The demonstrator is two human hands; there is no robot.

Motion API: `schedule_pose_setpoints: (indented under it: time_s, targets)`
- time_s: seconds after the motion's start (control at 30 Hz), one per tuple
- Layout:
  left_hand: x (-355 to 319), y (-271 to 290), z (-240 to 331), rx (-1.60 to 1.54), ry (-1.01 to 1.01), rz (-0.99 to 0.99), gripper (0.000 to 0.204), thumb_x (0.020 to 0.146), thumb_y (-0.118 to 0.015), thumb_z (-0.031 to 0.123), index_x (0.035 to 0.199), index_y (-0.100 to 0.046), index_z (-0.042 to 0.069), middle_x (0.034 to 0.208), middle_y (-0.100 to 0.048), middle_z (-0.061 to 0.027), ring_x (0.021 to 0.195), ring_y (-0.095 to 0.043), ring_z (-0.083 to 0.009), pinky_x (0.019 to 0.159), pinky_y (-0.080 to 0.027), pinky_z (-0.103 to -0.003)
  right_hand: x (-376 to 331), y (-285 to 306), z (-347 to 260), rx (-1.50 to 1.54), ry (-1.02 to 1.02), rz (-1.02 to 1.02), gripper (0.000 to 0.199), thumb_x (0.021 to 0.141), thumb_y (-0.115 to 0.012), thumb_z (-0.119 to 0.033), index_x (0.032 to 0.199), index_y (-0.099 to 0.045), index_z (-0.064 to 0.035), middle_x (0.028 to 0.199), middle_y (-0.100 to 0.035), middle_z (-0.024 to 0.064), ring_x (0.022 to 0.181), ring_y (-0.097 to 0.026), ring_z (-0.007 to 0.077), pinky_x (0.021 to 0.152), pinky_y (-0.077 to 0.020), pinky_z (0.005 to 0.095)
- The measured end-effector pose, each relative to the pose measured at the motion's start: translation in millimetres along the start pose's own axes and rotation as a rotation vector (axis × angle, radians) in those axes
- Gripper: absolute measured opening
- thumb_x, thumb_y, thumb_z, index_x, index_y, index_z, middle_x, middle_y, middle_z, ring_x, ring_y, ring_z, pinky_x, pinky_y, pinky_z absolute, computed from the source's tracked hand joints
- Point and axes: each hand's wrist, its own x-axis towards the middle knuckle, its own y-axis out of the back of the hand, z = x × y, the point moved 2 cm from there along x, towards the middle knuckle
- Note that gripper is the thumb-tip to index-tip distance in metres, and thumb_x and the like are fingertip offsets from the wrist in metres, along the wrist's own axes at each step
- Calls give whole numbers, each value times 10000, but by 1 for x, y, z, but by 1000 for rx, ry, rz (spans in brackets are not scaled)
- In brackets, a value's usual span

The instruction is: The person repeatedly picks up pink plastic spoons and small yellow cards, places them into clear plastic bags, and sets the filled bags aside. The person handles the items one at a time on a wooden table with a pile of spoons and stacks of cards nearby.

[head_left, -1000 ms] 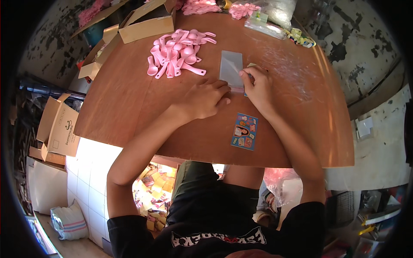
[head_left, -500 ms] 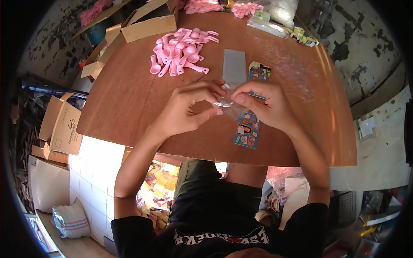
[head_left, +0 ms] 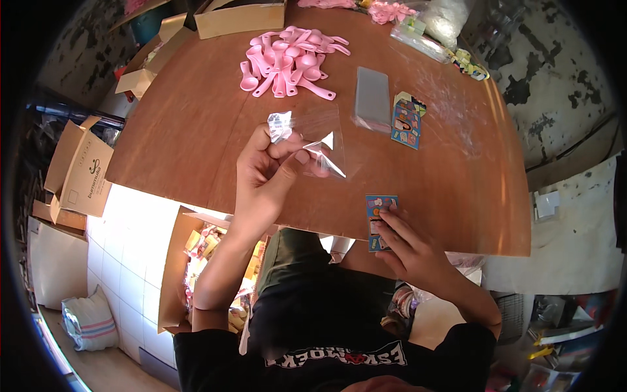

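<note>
One loose bag, one lone card — one spoon pile

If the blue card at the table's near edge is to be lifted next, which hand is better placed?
Probably the right hand: its fingers lie over the blue printed card, while the left hand is away from it, holding a clear plastic bag.

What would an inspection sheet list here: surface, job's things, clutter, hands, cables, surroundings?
Surface: brown table, smooth-looking.
Job's things: clear plastic bag; blue printed card at the near edge; stack of clear sleeves; heap of pink spoons.
Clutter: cardboard box and bulging clear bag, far edge.
Hands: left hand holds the plastic bag; right hand touches the card, grip unclear.
Cables: nothing certain seen.
Surroundings: peeling wall; white sack on the floor.
</note>
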Motion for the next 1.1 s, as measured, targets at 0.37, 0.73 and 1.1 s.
schedule_pose_setpoints:
  time_s: [0.37,0.73,1.1]
  targets:
    - [-8,-5,-3,35,129,17,252,960,-608,39,1194,-586,-52,979,-724,-110,890,-673,-129,800,-535,-260,26,68,-6,179,60,546,168,805,-723,36,965,-673,54,892,-709,146,735,-686,207,658,-533,263]
    - [-13,-20,11,145,204,-148,243,915,-650,3,1143,-621,-74,924,-728,-83,844,-654,-83,773,-530,-247,115,84,-6,487,-13,764,167,907,-694,-64,1029,-693,49,915,-725,87,775,-632,71,664,-495,202]
    - [-10,-17,21,334,193,-240,231,937,-632,34,1142,-638,-74,960,-699,-79,885,-634,-89,787,-510,-257,128,60,-4,680,-186,336,119,898,-698,-87,963,-697,12,888,-717,81,808,-674,127,741,-519,251]
